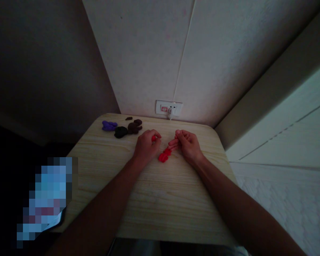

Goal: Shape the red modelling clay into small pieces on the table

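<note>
My left hand (146, 145) rests on the light wooden table (154, 199), fingers curled round a small red lump of clay (154, 138). My right hand (186, 144) lies close beside it, its fingers pressed together on a longer red clay piece (164, 155) that lies on the table between the two hands. The part of that piece under my right fingers is hidden.
At the table's far left lie a purple clay lump (109, 125), a black one (121, 132) and brown ones (134, 127). A wall socket (169, 108) sits just behind the table. A blurred-out patch (46, 199) covers the near left corner. A pale surface (282, 185) runs along the right.
</note>
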A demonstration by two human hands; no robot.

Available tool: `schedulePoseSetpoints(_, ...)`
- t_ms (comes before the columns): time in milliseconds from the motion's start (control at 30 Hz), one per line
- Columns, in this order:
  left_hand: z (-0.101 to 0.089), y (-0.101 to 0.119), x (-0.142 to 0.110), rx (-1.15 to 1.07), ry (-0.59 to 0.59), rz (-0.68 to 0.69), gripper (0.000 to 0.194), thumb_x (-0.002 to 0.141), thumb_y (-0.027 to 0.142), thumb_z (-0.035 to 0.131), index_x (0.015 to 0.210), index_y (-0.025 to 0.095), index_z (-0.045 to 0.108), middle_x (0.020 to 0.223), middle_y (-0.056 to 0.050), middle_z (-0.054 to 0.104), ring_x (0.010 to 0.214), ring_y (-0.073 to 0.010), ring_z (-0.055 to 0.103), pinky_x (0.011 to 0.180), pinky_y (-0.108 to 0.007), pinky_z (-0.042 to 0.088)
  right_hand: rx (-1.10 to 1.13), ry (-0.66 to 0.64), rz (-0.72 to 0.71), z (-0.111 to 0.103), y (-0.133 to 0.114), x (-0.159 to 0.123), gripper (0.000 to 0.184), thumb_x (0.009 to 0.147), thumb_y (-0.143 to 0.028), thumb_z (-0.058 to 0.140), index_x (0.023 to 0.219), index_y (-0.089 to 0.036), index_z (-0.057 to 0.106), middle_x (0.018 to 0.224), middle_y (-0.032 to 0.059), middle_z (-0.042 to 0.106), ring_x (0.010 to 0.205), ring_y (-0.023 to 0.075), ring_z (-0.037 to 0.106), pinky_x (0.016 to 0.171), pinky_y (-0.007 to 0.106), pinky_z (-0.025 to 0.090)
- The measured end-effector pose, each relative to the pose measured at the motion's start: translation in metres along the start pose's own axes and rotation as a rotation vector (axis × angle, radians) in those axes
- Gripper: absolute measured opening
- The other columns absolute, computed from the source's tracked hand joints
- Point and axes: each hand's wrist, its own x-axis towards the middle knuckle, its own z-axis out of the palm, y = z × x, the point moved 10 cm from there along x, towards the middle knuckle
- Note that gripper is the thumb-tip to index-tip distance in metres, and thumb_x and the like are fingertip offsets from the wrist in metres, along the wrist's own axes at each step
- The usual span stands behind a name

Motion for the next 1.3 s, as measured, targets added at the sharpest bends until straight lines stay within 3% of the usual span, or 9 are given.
schedulePoseSetpoints(133,-0.001,0.000,0.000,-0.021,0.002,-0.007,0.016,0.080,0.015,0.054,0.083,0.018,0.069,0.084,-0.005,0.068,0.078,-0.0185,0.061,0.077,-0.032,0.046,-0.021,0.029,-0.027,-0.003,-0.003,0.000,0.050,0.074,-0.067,0.075,0.067,-0.021,0.057,0.045,-0.0007,0.063,0.036,0.0166,0.058,0.038,0.027,0.048)
schedulePoseSetpoints(333,0.000,0.000,0.000,-0.033,-0.002,-0.015,0.016,0.079,0.015,0.054,0.082,0.017,0.070,0.084,-0.005,0.069,0.078,-0.0183,0.061,0.077,-0.032,0.046,0.070,0.017,-0.001,-0.002,-0.003,0.003,0.053,0.078,-0.068,0.070,0.064,-0.023,0.045,0.049,-0.0020,0.061,0.037,0.0147,0.055,0.037,0.026,0.043)
schedulePoseSetpoints(467,-0.001,-0.002,0.000,-0.029,0.003,-0.015,0.016,0.080,0.017,0.054,0.083,0.018,0.070,0.083,-0.004,0.068,0.077,-0.0183,0.061,0.076,-0.032,0.046,0.082,0.003,-0.061,-0.001,-0.007,0.003,0.044,0.075,-0.058,0.079,0.071,-0.021,0.056,0.059,-0.0033,0.064,0.041,0.0106,0.053,0.038,0.023,0.040)
schedulePoseSetpoints(633,-0.001,-0.002,0.000,-0.035,0.005,-0.023,0.015,0.080,0.018,0.054,0.082,0.018,0.069,0.084,-0.005,0.069,0.078,-0.0187,0.062,0.075,-0.032,0.046,-0.043,0.028,-0.088,-0.004,-0.008,0.002,0.035,0.067,-0.045,0.088,0.076,-0.017,0.070,0.071,0.0028,0.073,0.051,0.0103,0.059,0.048,0.022,0.047)
schedulePoseSetpoints(867,0.001,-0.003,0.001,-0.024,0.006,-0.017,0.016,0.080,0.017,0.054,0.083,0.019,0.069,0.083,-0.003,0.069,0.076,-0.0180,0.061,0.075,-0.031,0.047,-0.061,0.013,-0.131,-0.004,-0.010,0.002,0.036,0.074,-0.052,0.082,0.076,-0.018,0.071,0.066,0.0020,0.072,0.052,0.0123,0.062,0.053,0.025,0.051)
schedulePoseSetpoints(1100,0.001,-0.003,0.001,-0.037,0.003,-0.014,0.017,0.081,0.017,0.054,0.083,0.019,0.070,0.084,-0.004,0.069,0.077,-0.0180,0.062,0.075,-0.031,0.047,-0.121,0.018,-0.120,-0.003,-0.012,0.000,0.043,0.080,-0.058,0.075,0.068,-0.018,0.064,0.054,-0.0020,0.061,0.042,0.0086,0.049,0.042,0.021,0.038)
schedulePoseSetpoints(1300,0.001,-0.003,0.000,-0.039,-0.001,-0.034,0.015,0.081,0.017,0.054,0.082,0.019,0.069,0.085,-0.005,0.070,0.079,-0.0193,0.063,0.077,-0.032,0.047,-0.094,0.086,-0.107,-0.006,-0.014,-0.001,0.035,0.065,-0.045,0.090,0.069,-0.018,0.068,0.060,-0.0012,0.067,0.047,0.0086,0.052,0.046,0.022,0.041)
